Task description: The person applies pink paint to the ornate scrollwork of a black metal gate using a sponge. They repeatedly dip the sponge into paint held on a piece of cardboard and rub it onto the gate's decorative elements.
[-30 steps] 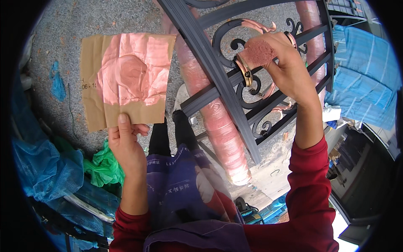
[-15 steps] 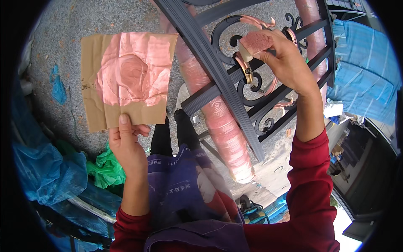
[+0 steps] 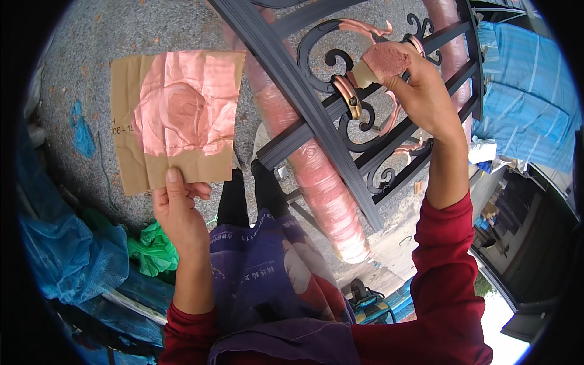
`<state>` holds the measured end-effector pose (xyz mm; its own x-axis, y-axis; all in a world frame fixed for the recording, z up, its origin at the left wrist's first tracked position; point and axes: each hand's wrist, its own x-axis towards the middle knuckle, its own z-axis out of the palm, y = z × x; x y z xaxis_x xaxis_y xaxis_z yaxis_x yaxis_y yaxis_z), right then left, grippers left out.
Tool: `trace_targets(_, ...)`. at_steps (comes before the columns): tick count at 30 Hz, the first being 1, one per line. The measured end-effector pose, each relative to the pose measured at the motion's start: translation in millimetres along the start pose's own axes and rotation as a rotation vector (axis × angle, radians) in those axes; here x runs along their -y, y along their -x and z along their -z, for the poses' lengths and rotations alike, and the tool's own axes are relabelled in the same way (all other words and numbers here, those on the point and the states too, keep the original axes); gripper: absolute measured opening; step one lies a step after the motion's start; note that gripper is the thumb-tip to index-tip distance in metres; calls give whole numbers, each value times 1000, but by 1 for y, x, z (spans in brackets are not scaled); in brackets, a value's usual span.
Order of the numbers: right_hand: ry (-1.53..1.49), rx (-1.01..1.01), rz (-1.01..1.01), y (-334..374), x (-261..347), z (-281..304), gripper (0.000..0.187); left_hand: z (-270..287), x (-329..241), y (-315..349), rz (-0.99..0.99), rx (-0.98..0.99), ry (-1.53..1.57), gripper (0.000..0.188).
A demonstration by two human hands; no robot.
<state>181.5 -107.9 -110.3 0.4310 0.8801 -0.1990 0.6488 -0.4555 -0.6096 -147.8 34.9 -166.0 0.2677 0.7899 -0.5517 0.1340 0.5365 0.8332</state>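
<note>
To the left of the scrollwork metal panel (image 3: 302,115), the left hand (image 3: 180,212) grips a cardboard sheet (image 3: 152,167) at its bare lower edge, presumably to stay clear of the pink metallic paint (image 3: 182,115) spread above. Over the panel, the right hand (image 3: 423,100) pinches a sponge block (image 3: 388,62), pink-stained face upward; this grip likely leaves the far edge free. The sponge sits near the panel's brass-coloured collar (image 3: 347,97); contact cannot be confirmed. Plastic-wrapped rolls (image 3: 319,182) pass beneath the panel, probably as supports. Clearances: in view, the sheet's upper right corner meets the panel's outer rail (image 3: 345,182); depth is unclear. Lower down, the gap widens. Within the panel, bars (image 3: 313,17) and scrolls (image 3: 303,58) restrict hand room.
</note>
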Motion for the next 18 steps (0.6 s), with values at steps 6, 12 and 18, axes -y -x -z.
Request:
trace_targets(6, 60, 65, 51, -2, 7, -2, 34, -1, 0, 1, 3, 25, -2, 27)
trace_targets(12, -28, -35, 0, 6, 2, 0, 33, 7, 5, -1, 0, 48, -16, 30)
trace_targets(18, 50, 20, -59, 20, 7, -6, 29, 4, 1, -1, 16, 35, 0, 26)
